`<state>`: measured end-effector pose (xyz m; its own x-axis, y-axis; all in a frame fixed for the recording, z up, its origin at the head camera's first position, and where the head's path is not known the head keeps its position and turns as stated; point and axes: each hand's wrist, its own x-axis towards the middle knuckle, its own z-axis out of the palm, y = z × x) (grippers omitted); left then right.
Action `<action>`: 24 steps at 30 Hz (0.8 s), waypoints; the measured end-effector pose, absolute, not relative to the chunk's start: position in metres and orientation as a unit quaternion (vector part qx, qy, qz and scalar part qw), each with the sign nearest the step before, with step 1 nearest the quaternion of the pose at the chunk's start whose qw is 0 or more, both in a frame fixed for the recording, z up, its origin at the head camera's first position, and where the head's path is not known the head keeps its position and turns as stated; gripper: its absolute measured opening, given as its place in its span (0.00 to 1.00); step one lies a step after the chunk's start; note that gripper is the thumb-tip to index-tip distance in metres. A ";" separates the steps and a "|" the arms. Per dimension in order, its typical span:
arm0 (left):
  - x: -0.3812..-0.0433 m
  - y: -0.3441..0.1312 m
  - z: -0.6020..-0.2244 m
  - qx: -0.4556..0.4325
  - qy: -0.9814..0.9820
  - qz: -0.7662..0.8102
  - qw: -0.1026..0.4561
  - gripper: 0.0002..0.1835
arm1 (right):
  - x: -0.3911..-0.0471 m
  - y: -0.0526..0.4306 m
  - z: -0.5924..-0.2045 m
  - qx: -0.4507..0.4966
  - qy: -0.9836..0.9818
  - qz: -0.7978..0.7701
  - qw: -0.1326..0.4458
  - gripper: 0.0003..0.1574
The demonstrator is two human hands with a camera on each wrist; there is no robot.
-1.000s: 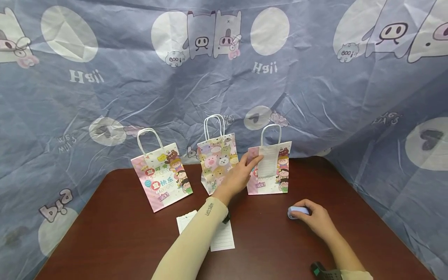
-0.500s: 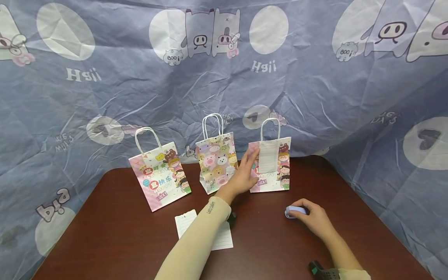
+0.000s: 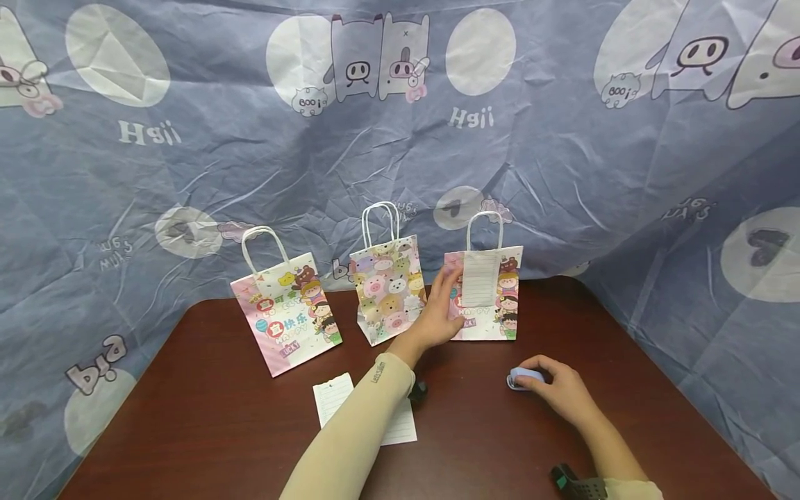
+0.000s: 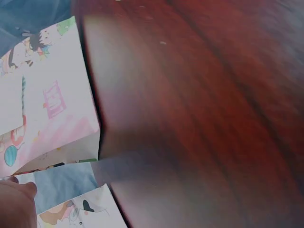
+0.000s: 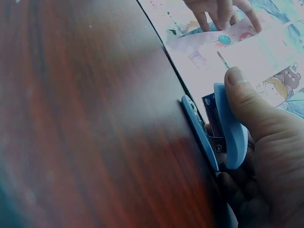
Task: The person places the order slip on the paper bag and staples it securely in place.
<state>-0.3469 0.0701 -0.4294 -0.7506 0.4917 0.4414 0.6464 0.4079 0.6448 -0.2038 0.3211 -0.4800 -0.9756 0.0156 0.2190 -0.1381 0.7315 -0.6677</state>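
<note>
At the left side of the right-hand paper gift bag [image 3: 484, 330] is my left hand [image 3: 434, 316], fingers extended against its pink edge. Lined paper [image 3: 480, 278] covers the upper front of this upright bag, below its white handle. My right hand [image 3: 565, 390] grips a light blue stapler [image 3: 528, 377] low over the table, in front of the bag. In the right wrist view the thumb lies along the stapler's top arm [image 5: 232, 128], and its two arms stand apart. The left wrist view shows only part of my left hand [image 4: 16, 202] beside the bag [image 4: 66, 104].
An animal-print gift bag [image 3: 389, 295] stands in the middle, and a pink and white one [image 3: 287, 319] leans at the left. Lined sheets [image 3: 400, 423] lie partly under my left forearm on the brown table [image 3: 206, 417]. A patterned blue cloth [image 3: 250, 173] hangs behind.
My left hand has left the lined paper's edge and slid down to the bag's left side. The bag has shifted slightly. My right hand and the stapler have moved a little left.
</note>
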 end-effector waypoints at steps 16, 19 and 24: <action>-0.329 0.034 -0.440 -0.268 -0.848 -0.445 0.105 0.40 | -0.203 0.318 -0.482 0.034 -0.925 0.367 0.092 0.17; -0.321 0.020 -0.438 -0.243 -0.841 -0.469 0.118 0.35 | -0.204 0.319 -0.483 0.034 -0.925 0.367 0.092 0.17; -0.311 -0.002 -0.428 -0.216 -0.832 -0.499 0.115 0.31 | -0.206 0.323 -0.483 0.036 -0.928 0.356 0.102 0.16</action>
